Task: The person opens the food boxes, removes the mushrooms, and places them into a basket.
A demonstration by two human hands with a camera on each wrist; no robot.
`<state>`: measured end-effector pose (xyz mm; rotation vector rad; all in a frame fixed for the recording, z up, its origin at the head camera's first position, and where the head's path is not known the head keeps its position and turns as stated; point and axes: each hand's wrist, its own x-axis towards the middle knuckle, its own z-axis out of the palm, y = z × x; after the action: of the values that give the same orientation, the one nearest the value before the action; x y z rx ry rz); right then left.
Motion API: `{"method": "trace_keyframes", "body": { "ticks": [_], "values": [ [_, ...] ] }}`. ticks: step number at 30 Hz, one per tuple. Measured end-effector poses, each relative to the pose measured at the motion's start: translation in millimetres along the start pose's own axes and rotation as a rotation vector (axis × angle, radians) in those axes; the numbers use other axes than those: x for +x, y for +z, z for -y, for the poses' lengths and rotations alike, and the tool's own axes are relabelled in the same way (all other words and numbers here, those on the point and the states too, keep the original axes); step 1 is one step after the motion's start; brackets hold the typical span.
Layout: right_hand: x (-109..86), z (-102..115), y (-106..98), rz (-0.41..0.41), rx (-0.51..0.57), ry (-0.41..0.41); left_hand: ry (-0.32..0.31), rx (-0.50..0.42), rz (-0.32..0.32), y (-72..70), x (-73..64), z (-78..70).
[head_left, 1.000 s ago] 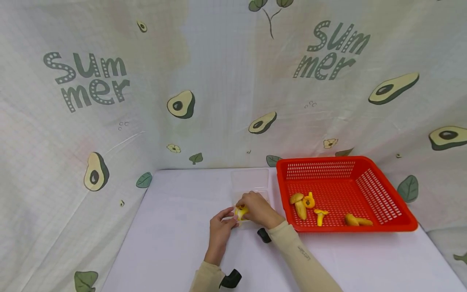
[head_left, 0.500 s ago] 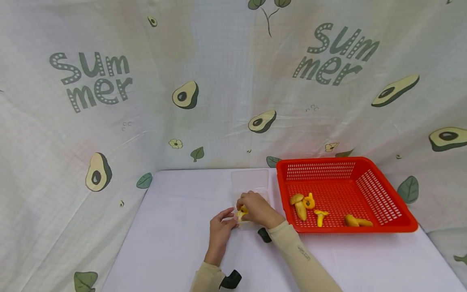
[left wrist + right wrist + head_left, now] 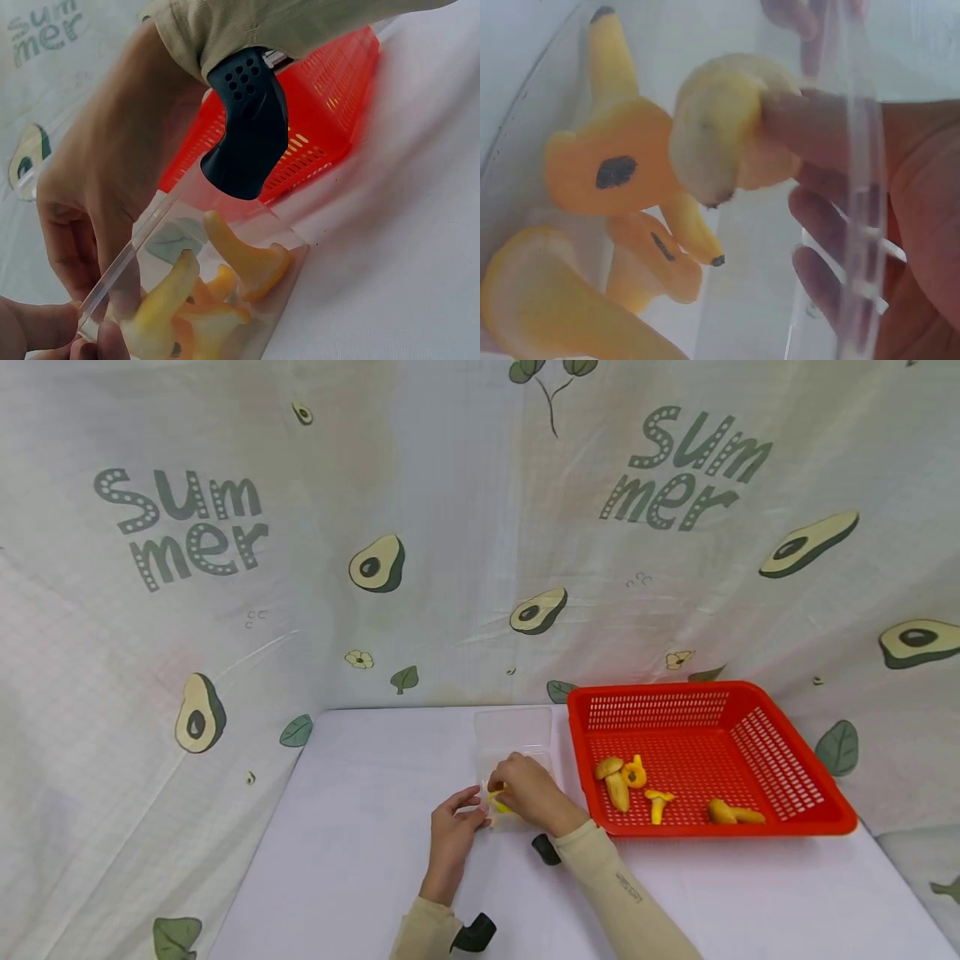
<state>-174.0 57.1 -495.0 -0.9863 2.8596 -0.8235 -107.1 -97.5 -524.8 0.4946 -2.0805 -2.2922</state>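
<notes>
A clear plastic box with its hinged lid raised stands on the table. My left hand pinches the box's near left wall, thumb and fingertips on its rim in the left wrist view. Reaching in over that rim, my right hand holds a pale yellow toy mushroom between thumb and fingers, inside the box. Several other yellow-orange mushrooms lie in the box, some seen through its wall. The right hand covers much of the box in the head view.
A red perforated basket stands just right of the box. Several mushrooms lie in it, among them a brown-capped one and a small yellow one. A printed cloth hangs behind the white table.
The mushroom in my right hand has sunk lower and shows less between the fingers. That hand has shifted very slightly right; the left hand stays on the box.
</notes>
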Motion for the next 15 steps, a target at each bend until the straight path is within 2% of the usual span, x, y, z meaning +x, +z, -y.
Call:
{"method": "trace_keyframes", "body": {
  "ticks": [3, 10, 15],
  "values": [
    [-3.0, 4, -4, -0.046, -0.019, 0.032, -0.001, 0.005, -0.002, 0.4, 0.3, -0.8],
    [-15.2, 12, -19, -0.250, -0.022, 0.014, -0.014, 0.020, -0.001, 1.1, 0.4, -3.9],
    [-28.7, 15, -38, -0.382, -0.010, -0.005, -0.022, 0.027, -0.007, 1.1, 0.9, -4.8]
  ]
}}
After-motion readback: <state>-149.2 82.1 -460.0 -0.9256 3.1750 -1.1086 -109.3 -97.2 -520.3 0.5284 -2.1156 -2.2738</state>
